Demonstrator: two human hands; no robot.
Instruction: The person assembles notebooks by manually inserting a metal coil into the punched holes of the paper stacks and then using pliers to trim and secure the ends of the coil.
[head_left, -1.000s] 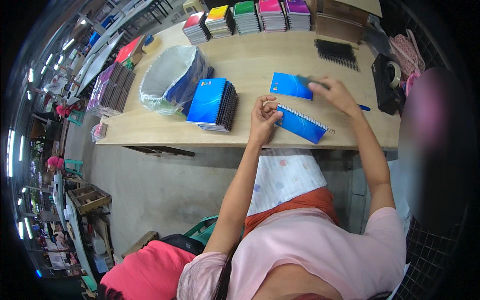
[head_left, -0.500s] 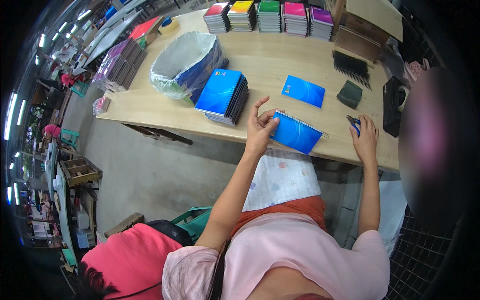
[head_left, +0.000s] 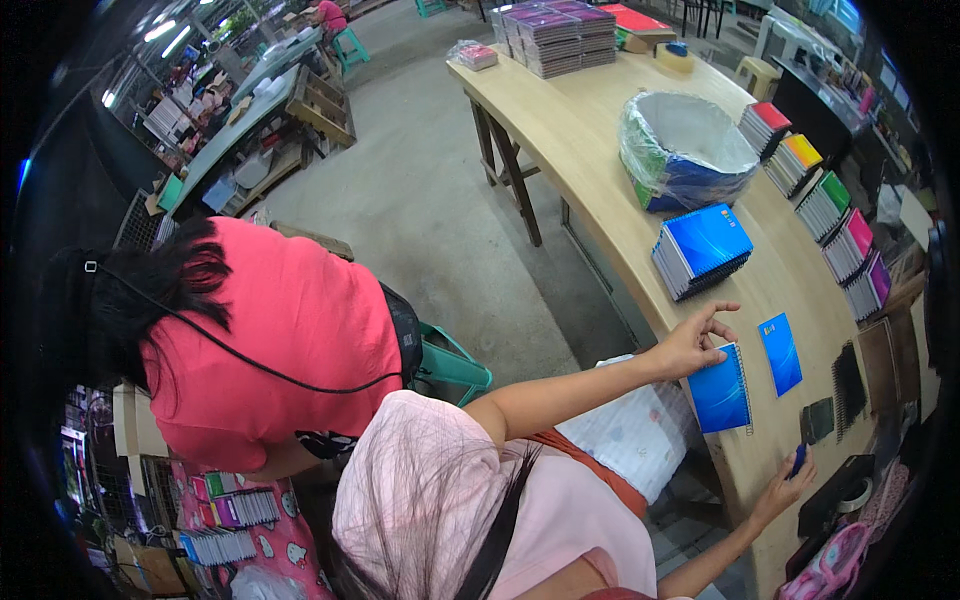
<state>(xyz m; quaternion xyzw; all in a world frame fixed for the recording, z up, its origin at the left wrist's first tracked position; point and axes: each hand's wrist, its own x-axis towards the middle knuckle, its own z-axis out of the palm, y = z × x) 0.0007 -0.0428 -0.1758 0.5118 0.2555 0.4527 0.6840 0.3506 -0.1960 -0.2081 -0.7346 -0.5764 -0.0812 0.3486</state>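
Note:
My left hand [head_left: 695,342] pinches the upper corner of a blue spiral notebook [head_left: 718,395] between thumb and fingers; its index finger sticks out. The notebook lies at the table's near edge, its wire binding [head_left: 744,385] facing away from me. My right hand [head_left: 790,488] rests on the table, closed on small pliers with blue handles [head_left: 798,460]; their jaws hardly show. Just beyond the notebook lies a flat blue booklet [head_left: 780,355]. A stack of blue spiral notebooks [head_left: 705,245] stands beside my left hand.
A plastic-lined box [head_left: 655,180] and several coloured notebook stacks [head_left: 842,245] stand farther along the table [head_left: 590,130]. Near my right hand are a dark green block [head_left: 818,420], black wire spirals [head_left: 850,385] and a black case [head_left: 825,510]. A person in pink [head_left: 285,330] sits close on my left.
The view has swung left, so the table now sits at the right and the person in pink shows more fully. Both hands keep nearly the same places by the notebook and pliers.

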